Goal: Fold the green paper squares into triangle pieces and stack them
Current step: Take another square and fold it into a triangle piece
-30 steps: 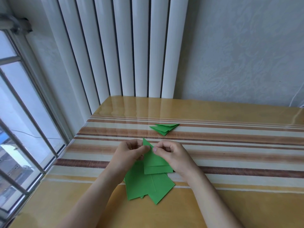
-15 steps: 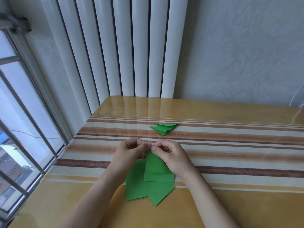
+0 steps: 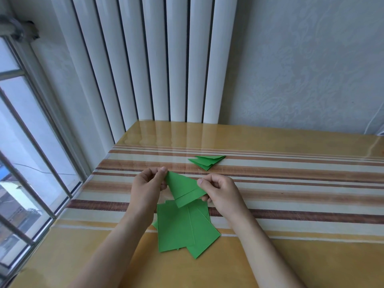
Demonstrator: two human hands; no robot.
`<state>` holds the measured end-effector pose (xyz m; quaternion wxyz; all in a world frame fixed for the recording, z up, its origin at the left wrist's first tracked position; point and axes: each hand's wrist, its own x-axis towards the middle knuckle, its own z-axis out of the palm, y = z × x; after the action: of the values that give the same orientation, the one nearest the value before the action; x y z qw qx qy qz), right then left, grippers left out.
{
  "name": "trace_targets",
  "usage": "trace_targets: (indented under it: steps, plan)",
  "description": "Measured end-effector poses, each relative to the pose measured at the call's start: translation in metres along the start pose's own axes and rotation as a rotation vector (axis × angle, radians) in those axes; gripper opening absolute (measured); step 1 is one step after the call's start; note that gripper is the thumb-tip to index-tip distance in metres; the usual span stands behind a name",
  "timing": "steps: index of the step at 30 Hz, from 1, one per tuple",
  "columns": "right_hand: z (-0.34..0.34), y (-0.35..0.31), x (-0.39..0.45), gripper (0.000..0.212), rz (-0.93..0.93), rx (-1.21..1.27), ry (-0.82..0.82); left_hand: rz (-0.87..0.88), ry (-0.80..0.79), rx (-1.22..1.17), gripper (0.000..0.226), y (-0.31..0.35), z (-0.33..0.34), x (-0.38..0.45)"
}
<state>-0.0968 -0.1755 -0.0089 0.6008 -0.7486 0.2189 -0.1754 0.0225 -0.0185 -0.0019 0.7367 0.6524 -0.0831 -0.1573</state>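
Green folded piece (image 3: 186,189) is held above the table (image 3: 291,204), roughly triangular with a band along its lower edge. Our left hand (image 3: 148,185) pinches its upper left tip and our right hand (image 3: 220,192) pinches its right corner, fingers curled on the paper. Loose unfolded green sheets (image 3: 182,227) lie fanned just below, nearer us; the finished triangle stack (image 3: 205,162) sits farther back on a brown stripe.

Risks, as we judge them: working in the air gives no backing, so the next crease may run skewed; uneven pull between the two pinches could tear or curl the tip; the glossy table may let the stacked triangles slide when this one is added.
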Motion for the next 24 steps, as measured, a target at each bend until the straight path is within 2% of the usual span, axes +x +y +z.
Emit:
trace_targets:
  steps: [4,7,12,15,18,24]
  plan:
    - [-0.004,-0.001,0.000,0.023,-0.009,0.085,0.056,-0.064,-0.099,0.093,0.017,0.000,0.003,0.000]
    - [-0.004,-0.003,-0.001,0.022,0.014,0.161,0.048,-0.015,-0.177,0.175,0.017,0.001,0.003,-0.005]
    - [-0.006,-0.005,0.001,0.016,0.098,0.388,0.139,0.054,-0.437,0.314,0.015,0.002,0.003,-0.010]
    - [-0.005,-0.006,0.000,0.015,0.096,0.421,0.138,0.098,-0.544,0.407,0.013,0.001,0.005,-0.012]
    - [-0.003,-0.003,0.000,0.016,0.095,0.393,0.120,0.081,-0.562,0.385,0.014,0.000,0.006,-0.013]
    - [0.000,-0.001,0.001,0.017,0.116,0.377,-0.050,-0.002,-0.391,0.231,0.019,-0.001,0.005,-0.008]
